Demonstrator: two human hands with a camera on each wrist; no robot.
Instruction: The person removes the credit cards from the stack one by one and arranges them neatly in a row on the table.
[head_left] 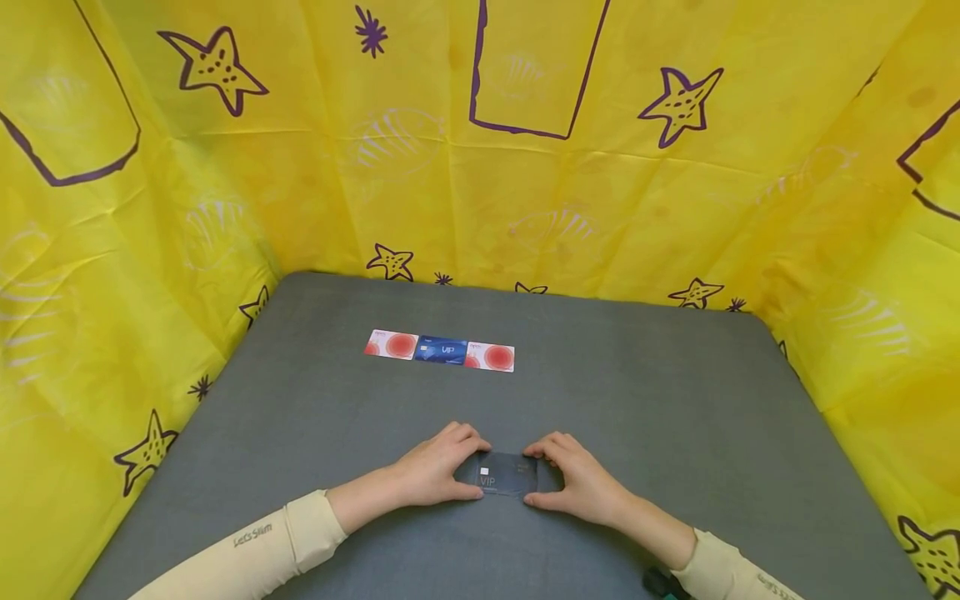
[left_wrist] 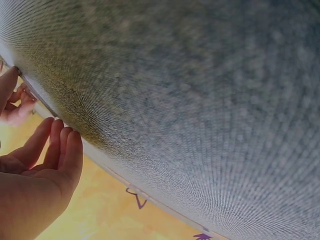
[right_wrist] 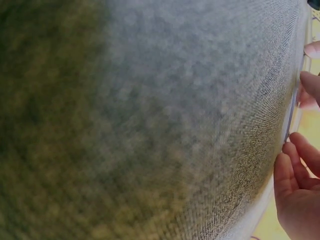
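Observation:
A clear, see-through card (head_left: 508, 477) marked VIP, with a small pale chip square, is at the near middle of the grey table in the head view. My left hand (head_left: 441, 468) holds its left end, thumb at the near corner and fingertips at the far one. At the other end my right hand (head_left: 583, 482) grips the card the same way. Both wrist views look mostly along blurred table cloth. The left hand (left_wrist: 47, 172) shows at the left edge of its view, the right hand (right_wrist: 300, 192) at the right edge of its own.
Farther back on the table (head_left: 637, 400) lie a red-and-white card (head_left: 392, 344), a blue VIP card (head_left: 441, 350) and another red-and-white card (head_left: 491, 357), side by side in a row. Yellow patterned cloth (head_left: 465, 200) walls the back and sides. A dark object (head_left: 660, 582) sits by the right sleeve.

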